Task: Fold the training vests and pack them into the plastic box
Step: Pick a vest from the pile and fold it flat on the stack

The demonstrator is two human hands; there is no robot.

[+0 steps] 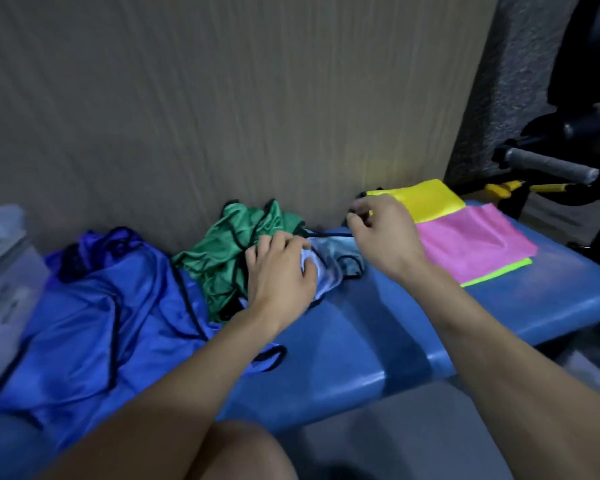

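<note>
Nearest, the left hand [280, 271] clutches the crumpled pale-blue satin vest [329, 265]; at one o'clock, the right hand [381, 233] pinches its black trim. Tangled cords from the green satin vest [229, 258] could snag.

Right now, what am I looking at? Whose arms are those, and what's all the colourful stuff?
There is no machine here, just a person. The camera sits on their head and looks down, so you see their own two arms reaching out, as if they were yours.

They work at a blue bench against a wall. On it lie shiny training vests. A big blue vest and a green vest are still crumpled. On the right, a yellow vest and a pink vest lie flat and folded.

The left hand grips a pale light-blue vest. The right hand pinches its dark edge, pulling it straight.

At the far left is a see-through plastic box, where the vests will go.
</note>
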